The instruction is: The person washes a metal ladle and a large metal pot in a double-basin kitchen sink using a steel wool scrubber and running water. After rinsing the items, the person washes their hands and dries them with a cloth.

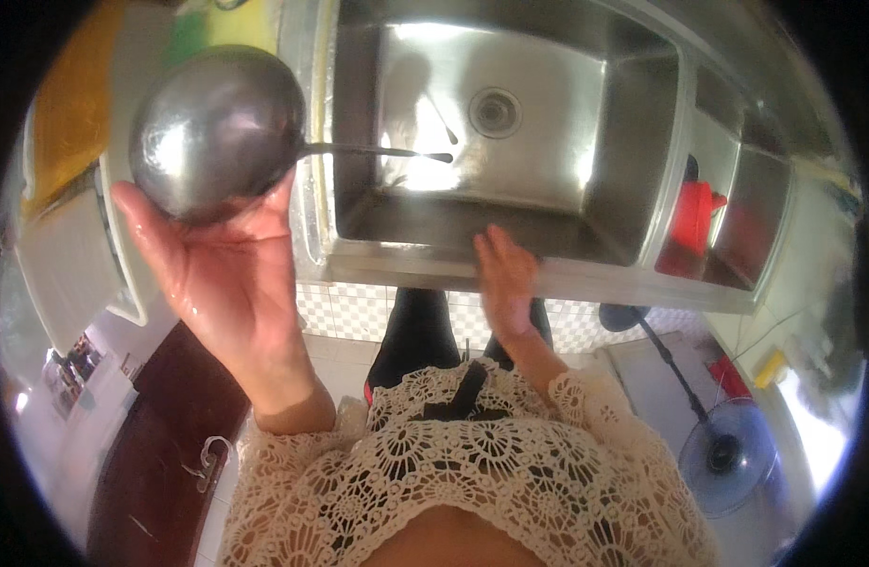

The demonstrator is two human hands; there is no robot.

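Note:
A round steel ladle, its rounded underside facing up, rests on the raised palm and fingers of my left hand, left of the sink. Its thin handle extends right over the stainless steel sink basin. The palm looks wet. My right hand is at the front rim of the sink, fingers over the basin's near wall, somewhat blurred; nothing shows in it. A round drain lies in the basin floor.
A smaller basin at right holds a red object. A standing fan is on the floor at lower right. White plastic trays or boards and a yellow-orange item lie at left.

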